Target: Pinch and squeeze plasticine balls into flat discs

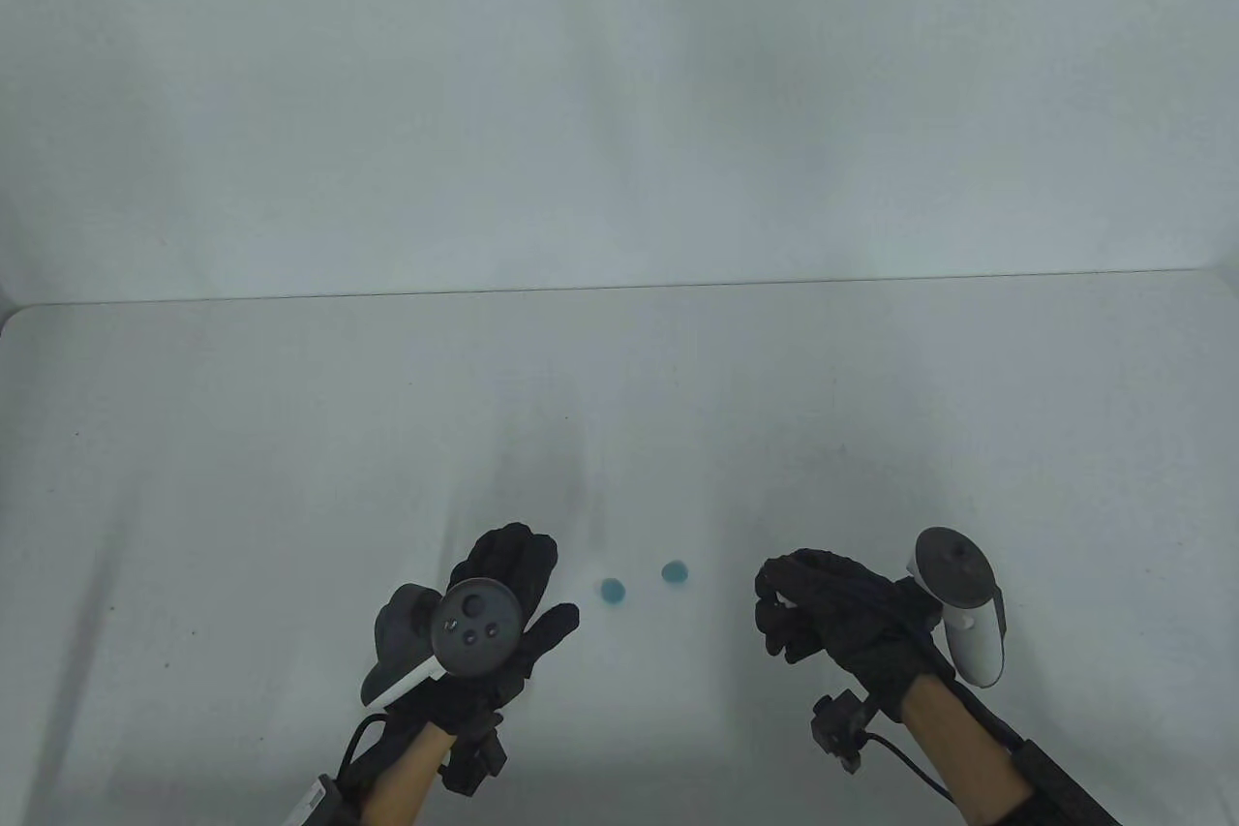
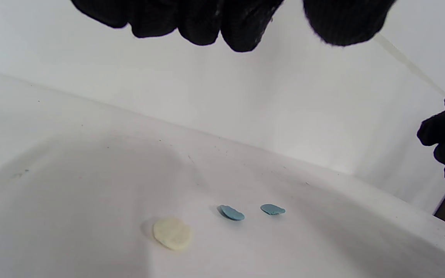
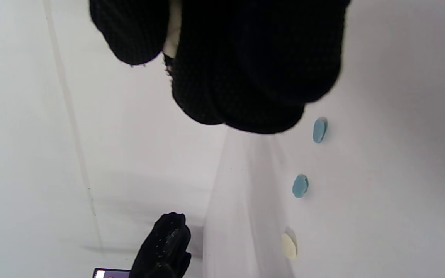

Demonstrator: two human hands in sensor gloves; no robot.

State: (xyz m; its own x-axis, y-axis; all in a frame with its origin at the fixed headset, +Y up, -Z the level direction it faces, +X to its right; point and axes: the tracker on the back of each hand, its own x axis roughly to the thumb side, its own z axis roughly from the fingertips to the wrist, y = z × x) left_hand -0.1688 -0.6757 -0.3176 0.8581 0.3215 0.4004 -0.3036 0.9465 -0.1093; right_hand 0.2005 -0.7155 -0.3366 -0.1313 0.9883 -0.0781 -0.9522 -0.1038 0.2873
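Two flat blue discs lie on the white table [image 1: 290, 477], one on the left [image 1: 612, 590] and one on the right [image 1: 675, 571]. They also show in the left wrist view [image 2: 232, 212] [image 2: 272, 209] with a flat cream disc [image 2: 172, 233] beside them. The cream disc does not show in the table view. My left hand [image 1: 542, 584] hovers just left of the discs, fingers spread and empty. My right hand [image 1: 779, 601] is held right of the discs and pinches a small cream plasticine piece [image 3: 171, 33] between thumb and fingers.
A white back wall [image 1: 619, 90] rises behind the table. The table's far edge runs across the middle of the table view. Cables and wrist cameras hang by both forearms at the near edge.
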